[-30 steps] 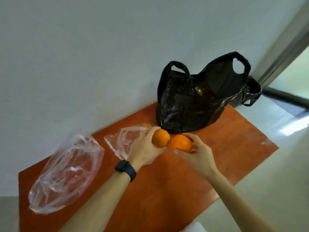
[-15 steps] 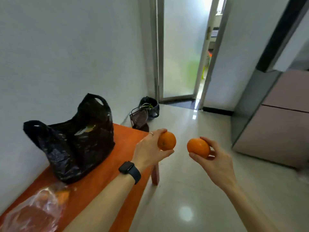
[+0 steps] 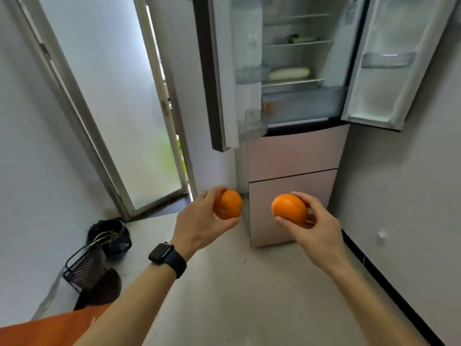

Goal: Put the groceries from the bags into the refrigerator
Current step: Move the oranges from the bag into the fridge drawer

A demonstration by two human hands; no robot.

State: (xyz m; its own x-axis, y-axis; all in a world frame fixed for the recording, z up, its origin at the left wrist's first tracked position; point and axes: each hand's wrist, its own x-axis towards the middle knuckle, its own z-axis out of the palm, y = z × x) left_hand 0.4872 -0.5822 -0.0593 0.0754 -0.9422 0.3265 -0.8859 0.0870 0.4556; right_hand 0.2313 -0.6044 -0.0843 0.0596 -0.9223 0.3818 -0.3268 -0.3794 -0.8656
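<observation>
My left hand [image 3: 199,223], with a dark watch on the wrist, grips an orange [image 3: 228,204] at chest height. My right hand [image 3: 315,228] holds a second orange [image 3: 289,209] beside it, a short gap between the two fruits. Ahead stands the refrigerator [image 3: 294,156] with both upper doors swung open. Its wire shelves hold a pale long vegetable [image 3: 288,73] and some greens [image 3: 299,38] higher up. The grocery bags are out of view.
A corner of the orange table [image 3: 50,328] shows at the bottom left. A dark wire basket [image 3: 82,268] and a black bag [image 3: 109,236] sit on the floor by the left wall. A frosted glass door [image 3: 112,96] stands ajar on the left. Pale floor lies between me and the fridge.
I have turned away from the table and the black bag toward the open refrigerator. Both hands carry the oranges along, now held further apart.
</observation>
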